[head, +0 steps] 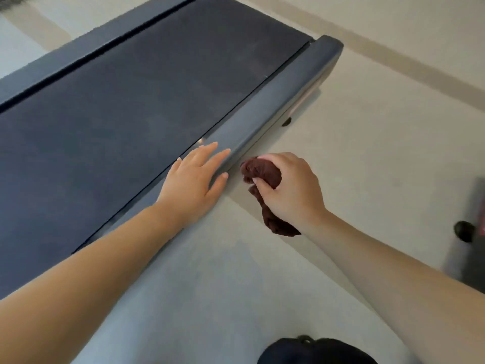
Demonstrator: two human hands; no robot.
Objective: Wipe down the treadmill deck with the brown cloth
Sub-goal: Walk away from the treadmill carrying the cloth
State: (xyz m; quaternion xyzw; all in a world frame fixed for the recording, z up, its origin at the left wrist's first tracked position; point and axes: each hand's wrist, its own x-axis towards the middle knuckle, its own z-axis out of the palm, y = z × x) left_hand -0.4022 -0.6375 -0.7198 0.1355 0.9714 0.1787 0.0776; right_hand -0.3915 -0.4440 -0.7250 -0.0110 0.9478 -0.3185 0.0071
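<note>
Left hand point(195, 177) lies flat, fingers straight and spread, on the smooth grey side rail point(275, 93) of the treadmill deck point(131, 106). Beyond its fingertips the rail runs on to a rounded end cap. The matte dark belt lies on the far side of this hand.

Right hand point(291, 187) grips the brown cloth point(262, 170), bunched into a wrinkled wad with a tail hanging below the wrist. The cloth is just beside the rail's outer edge, over the pale, smooth floor point(367, 153); contact with the rail cannot be determined. The hands are apart.
</note>
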